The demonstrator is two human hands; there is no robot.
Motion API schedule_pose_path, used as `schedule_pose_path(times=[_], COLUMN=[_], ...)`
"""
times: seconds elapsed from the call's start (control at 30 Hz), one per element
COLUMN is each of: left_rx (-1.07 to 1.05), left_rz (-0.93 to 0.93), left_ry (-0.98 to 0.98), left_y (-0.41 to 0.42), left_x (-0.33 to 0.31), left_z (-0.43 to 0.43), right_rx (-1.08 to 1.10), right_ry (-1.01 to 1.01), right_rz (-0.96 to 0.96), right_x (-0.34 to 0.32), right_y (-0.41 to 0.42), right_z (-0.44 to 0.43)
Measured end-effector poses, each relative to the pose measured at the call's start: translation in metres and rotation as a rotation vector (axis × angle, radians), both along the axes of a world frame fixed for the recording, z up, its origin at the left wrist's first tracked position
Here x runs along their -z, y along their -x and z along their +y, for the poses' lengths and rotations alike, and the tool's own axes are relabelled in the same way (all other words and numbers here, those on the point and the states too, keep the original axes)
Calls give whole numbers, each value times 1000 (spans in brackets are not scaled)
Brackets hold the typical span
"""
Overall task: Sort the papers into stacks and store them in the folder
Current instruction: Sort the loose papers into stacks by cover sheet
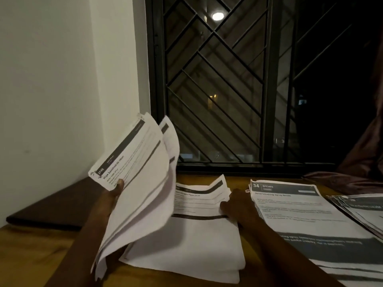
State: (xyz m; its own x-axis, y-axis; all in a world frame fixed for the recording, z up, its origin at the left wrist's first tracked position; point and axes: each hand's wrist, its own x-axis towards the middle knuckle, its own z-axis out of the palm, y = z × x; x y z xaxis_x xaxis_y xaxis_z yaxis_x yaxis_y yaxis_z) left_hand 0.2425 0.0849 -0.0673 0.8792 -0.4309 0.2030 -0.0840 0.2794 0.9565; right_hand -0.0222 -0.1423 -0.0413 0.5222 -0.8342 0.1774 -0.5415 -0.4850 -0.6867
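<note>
My left hand (pixel 113 193) grips a thick sheaf of printed papers (pixel 141 172), raised and fanned above the wooden table; its top sheet reads "Wipe baseboards clean". My right hand (pixel 236 204) rests on the right edge of a flat stack of papers (pixel 196 235) lying in the middle, and its fingers curl at the top sheet's edge. To the right lies a stack headed "34 KITCHEN" (pixel 294 214), and a further stack (pixel 360 210) sits at the far right. A dark folder (pixel 56 206) lies flat at the left against the wall.
The wooden table (pixel 41 255) meets a white wall on the left. A dark window with a metal grille (pixel 217 90) stands behind it. A dark reddish cloth (pixel 352 172) hangs at the back right.
</note>
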Motion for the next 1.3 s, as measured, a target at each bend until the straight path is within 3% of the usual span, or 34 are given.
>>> schedule_pose_path(times=[0.1,0.17,0.2,0.27,0.3,0.37,0.7,1.0,1.3], left_rx=[88,108,110,97,111,172,212,323,238], left_rz=[-59,-145,-166,-132,-100,-36,68,87,61], left_ry=[39,11,-1,-58,-81,-66,-72,-7,-50], left_y=[38,45,42,40,42,41,38,44,46], left_x=[-18,-20,-17,-16,-15,-11,-11,-10,-10], left_z=[-7,-14,-19,-25,-29,-35,-38,-31,-32], right_rx=[64,38,-6,-168,-274,-410,-315,-432,-415], right_ry=[85,83,-10,-378,-534,-613,-254,-446,-481], right_rz=[156,-22,-184,-490,-559,-543,-669,-560,-660], right_x=[6,8,4,-8,-13,-19,-9,-5,-9], right_y=[-5,-11,-11,-11,-11,-9,-17,-15,-11], right_z=[-10,-15,-15,-7,-3,7,6,5,4])
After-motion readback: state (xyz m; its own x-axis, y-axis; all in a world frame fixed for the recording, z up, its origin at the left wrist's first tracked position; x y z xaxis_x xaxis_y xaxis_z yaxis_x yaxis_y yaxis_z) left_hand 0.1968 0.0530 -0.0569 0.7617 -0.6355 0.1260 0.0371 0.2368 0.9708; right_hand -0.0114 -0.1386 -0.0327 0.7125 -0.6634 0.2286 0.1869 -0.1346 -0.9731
